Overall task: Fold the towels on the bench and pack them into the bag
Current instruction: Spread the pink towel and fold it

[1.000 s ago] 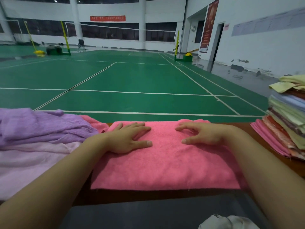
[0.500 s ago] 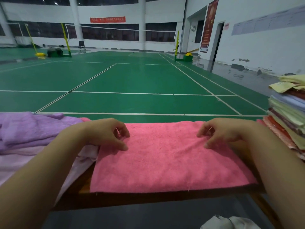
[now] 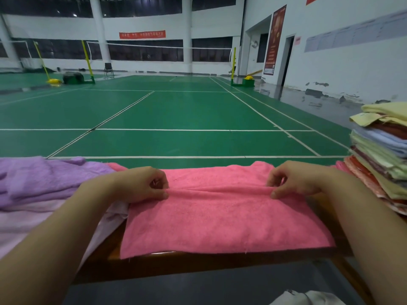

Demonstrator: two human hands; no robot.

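Note:
A pink towel (image 3: pixel 220 221) lies spread across the brown wooden bench (image 3: pixel 167 263) in front of me. My left hand (image 3: pixel 143 183) pinches the towel near its left edge, and my right hand (image 3: pixel 295 179) pinches it near its right edge. Between the two hands a raised crease runs across the cloth. A white object (image 3: pixel 308 298) that may be the bag peeks in at the bottom right; most of it is out of view.
Loose purple (image 3: pixel 44 179) and pale pink towels (image 3: pixel 33 225) are heaped on the left of the bench. A tall stack of folded towels (image 3: pixel 381 155) stands at the right. Beyond the bench lies a green badminton court (image 3: pixel 176 119).
Both hands went from lying flat on the pink towel to pinching it at its left and right sides. The cloth between them has bunched into a crease.

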